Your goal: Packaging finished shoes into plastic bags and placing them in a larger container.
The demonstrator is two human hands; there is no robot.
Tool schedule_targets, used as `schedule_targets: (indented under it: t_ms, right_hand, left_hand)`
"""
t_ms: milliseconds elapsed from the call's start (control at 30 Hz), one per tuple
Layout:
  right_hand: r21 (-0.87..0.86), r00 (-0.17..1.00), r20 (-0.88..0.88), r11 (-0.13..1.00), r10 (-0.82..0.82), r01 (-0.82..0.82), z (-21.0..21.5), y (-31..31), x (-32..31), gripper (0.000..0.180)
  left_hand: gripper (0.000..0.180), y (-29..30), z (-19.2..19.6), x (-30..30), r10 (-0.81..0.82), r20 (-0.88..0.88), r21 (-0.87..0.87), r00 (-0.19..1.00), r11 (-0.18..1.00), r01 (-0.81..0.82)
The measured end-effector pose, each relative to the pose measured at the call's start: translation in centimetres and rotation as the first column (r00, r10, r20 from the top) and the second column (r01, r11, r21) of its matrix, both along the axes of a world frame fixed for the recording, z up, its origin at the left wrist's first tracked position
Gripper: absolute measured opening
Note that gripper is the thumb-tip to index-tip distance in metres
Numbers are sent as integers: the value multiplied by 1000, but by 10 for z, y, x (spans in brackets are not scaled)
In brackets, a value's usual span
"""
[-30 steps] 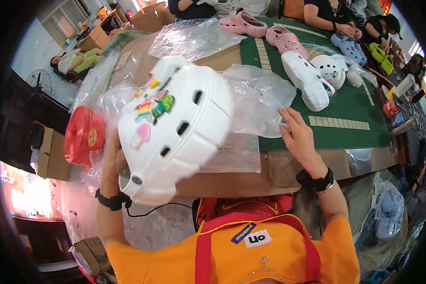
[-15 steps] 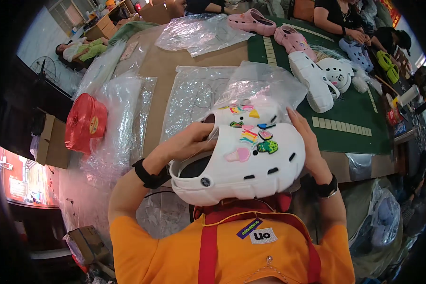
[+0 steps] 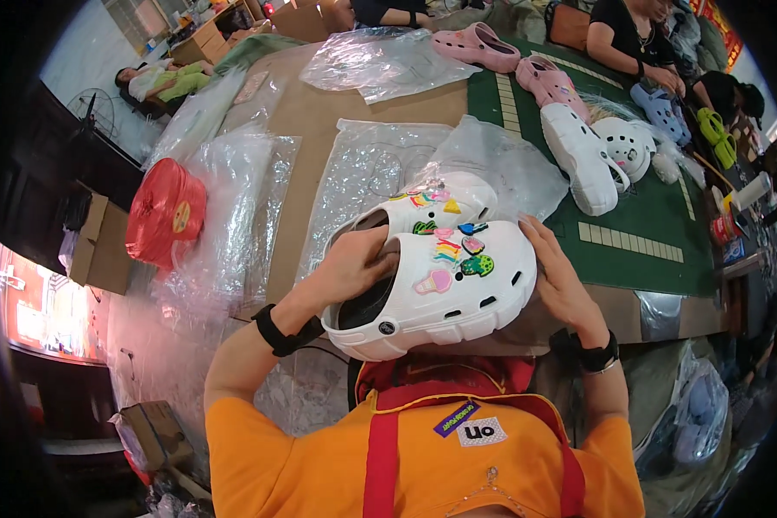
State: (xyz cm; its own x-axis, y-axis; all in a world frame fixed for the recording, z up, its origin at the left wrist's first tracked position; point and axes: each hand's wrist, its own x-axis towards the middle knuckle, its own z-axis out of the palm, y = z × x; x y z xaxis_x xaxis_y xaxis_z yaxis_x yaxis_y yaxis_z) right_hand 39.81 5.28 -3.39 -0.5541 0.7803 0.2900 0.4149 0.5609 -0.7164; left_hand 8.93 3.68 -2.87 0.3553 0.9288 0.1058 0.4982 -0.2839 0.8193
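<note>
A pair of white clogs with colourful charms is held side by side above the near table edge, toes to the right. My left hand (image 3: pixel 347 274) reaches into the heel opening of the near clog (image 3: pixel 483 298), fingers curled over its upper edge. Around the toe end my right hand (image 3: pixel 568 281) presses with its fingers stretched along the side. Behind it lies the far clog (image 3: pixel 475 192), partly covered by the near one. Just beyond the pair, a clear plastic bag (image 3: pixel 354 164) lies flat on the table.
A red roll of plastic twine (image 3: pixel 160 216) rests on stacked clear bags (image 3: pixel 233 198) at left. On the green mat (image 3: pixel 613 216) lie another pair of white clogs (image 3: pixel 574 160) and pink clogs (image 3: pixel 475 47). A co-worker (image 3: pixel 626 43) sits at the far right near blue clogs (image 3: pixel 660 112).
The white clogs have tilted slightly and shifted a little up and left in view, both hands still on them. The whole table view has moved slightly right.
</note>
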Motion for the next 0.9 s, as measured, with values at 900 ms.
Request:
schedule_targets:
  t_ms: [900]
  right_hand:
    - [-192, 820, -369, 899, -438, 393, -90, 0, -59, 42]
  left_hand:
    - [35, -10, -32, -5, 175, -393, 153, 903, 980, -124]
